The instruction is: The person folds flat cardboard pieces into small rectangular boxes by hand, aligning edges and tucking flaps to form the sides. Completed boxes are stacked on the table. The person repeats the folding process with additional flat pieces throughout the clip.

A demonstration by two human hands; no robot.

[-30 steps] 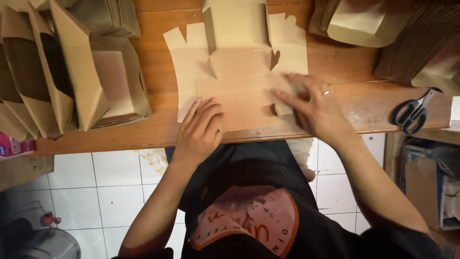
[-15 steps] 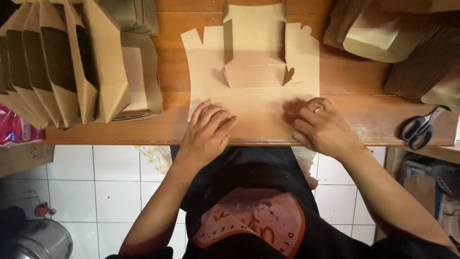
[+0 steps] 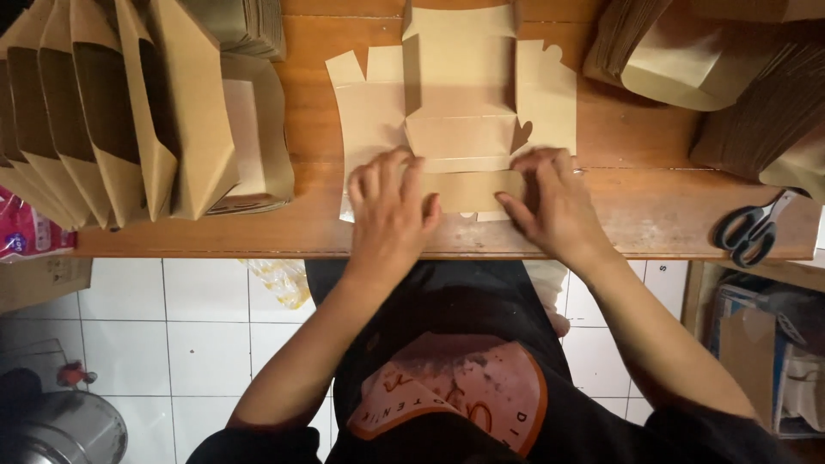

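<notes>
A flat brown paper box blank (image 3: 460,94) lies on the wooden table (image 3: 636,215), its flaps spread out and its near flap (image 3: 468,189) folded up toward me. My left hand (image 3: 388,210) presses on the left end of that near flap with fingers spread. On the right end rests my right hand (image 3: 554,202), thumb tucked along the flap's lower edge. Both hands lie flat on the cardboard, folding it rather than lifting it.
A row of folded brown boxes (image 3: 112,112) stands nested at the left. Stacks of flat blanks (image 3: 730,77) fill the back right. Black-handled scissors (image 3: 752,230) lie at the right table edge. White floor tiles (image 3: 129,335) and a metal pot (image 3: 60,434) show below.
The near flap of the blank has been folded up. Both hands slid inward and forward onto it; the blank now sits nearer the table's front edge.
</notes>
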